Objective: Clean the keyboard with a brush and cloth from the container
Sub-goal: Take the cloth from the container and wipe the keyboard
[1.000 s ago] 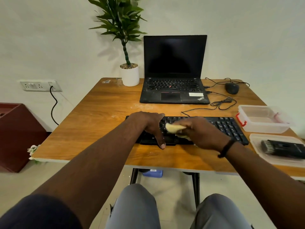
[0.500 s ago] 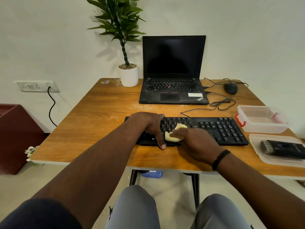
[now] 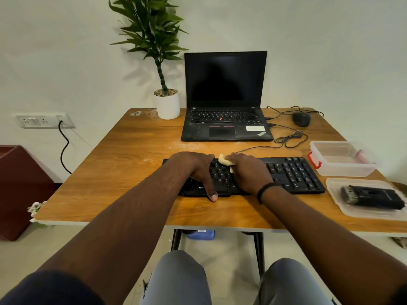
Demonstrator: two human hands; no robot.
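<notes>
Head view, looking down past my knees. Black keyboard (image 3: 293,176) lies across the near half of the bench (image 3: 123,172), a strip of bare wood between its front edge and the bench's near edge. My left hand (image 3: 196,170) rests flat on the keyboard's left part, fingers relaxed, thumb hanging over the front edge onto the wood. My right hand (image 3: 248,172) is curled round the yellow cloth (image 3: 224,160), grip closed on it, pressing it on the keys near the back edge, mid-keyboard. Number pad end lies uncovered to the right. Clear container (image 3: 343,159) sits just beside the keyboard's right end, near the bench's right edge; its lid (image 3: 343,208) lies nearer me, carrying the black brush (image 3: 372,197). Open wood on the left side. Laptop (image 3: 224,100), mouse (image 3: 301,119) and potted plant (image 3: 166,102) line the far edge.
</notes>
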